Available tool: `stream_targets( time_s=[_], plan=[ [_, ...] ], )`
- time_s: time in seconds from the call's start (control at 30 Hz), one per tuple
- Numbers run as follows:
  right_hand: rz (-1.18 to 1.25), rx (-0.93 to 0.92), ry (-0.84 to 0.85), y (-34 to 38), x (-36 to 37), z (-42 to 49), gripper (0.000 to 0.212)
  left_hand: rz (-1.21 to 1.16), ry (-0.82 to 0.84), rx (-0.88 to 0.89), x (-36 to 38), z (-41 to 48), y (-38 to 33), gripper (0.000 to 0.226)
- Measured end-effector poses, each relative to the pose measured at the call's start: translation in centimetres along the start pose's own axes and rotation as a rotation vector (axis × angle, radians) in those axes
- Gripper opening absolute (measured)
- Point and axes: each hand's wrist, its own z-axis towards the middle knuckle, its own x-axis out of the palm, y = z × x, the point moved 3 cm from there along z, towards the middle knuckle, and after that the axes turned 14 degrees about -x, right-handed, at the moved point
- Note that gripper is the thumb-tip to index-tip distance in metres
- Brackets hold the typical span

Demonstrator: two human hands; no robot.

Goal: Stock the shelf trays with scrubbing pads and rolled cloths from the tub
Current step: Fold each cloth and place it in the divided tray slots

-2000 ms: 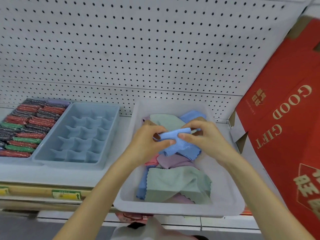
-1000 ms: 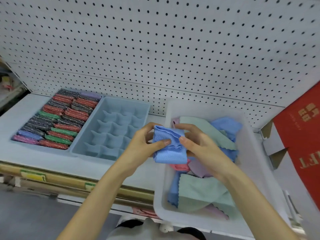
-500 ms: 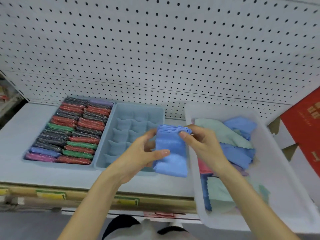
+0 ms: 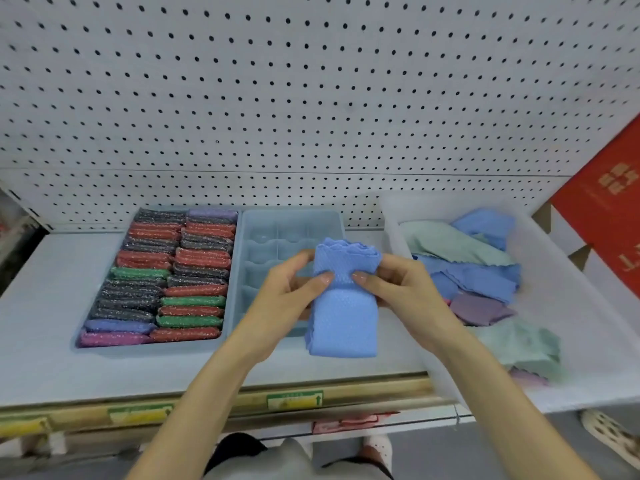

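Left hand (image 4: pixel 287 294), right hand (image 4: pixel 405 289) bare; white perforated clogs (image 4: pixel 379 448).

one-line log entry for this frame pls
blue cloth: held out of tub | left hand: pinches cloth | right hand: pinches cloth | divided tray: visible cells empty | pad tray: full | tub: holds loose cloths

Blue waffle-textured cloth (image 4: pixel 341 306); red, green, black glittery pads (image 4: pixel 166 275)

Left hand (image 4: pixel 287 296) and right hand (image 4: pixel 398 289) pinch a blue cloth (image 4: pixel 343 303) above the divided tray (image 4: pixel 263 237).
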Motion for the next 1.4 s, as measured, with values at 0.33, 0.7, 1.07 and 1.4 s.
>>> stream_targets(
  time_s=[0.33, 0.7, 1.07, 1.4],
  plan=[
    [0.179, -0.055, -0.019, 0.7, 1.6, -0.5, 0.032, -0.108, 0.122, -0.017, -1.2, -1.3, -0.6, 0.027],
    [-0.067, 0.116, 0.036, 0.9, 1.8, -1.5, 0.034, 0.158, -0.060, 0.109, -1.3, -1.5, -1.6, 0.026],
    [-0.123, -0.168, -0.003, 0.7, 2.3, -0.6, 0.029, -0.045, 0.149, -0.265, -1.4, -1.9, -0.5, 0.057],
    [-0.016, 0.015, 0.165, -2.0, 3.2, 0.1, 0.027, -0.025, -0.084, -0.225, -3.9, -0.8, 0.7, 0.024]
  ],
)
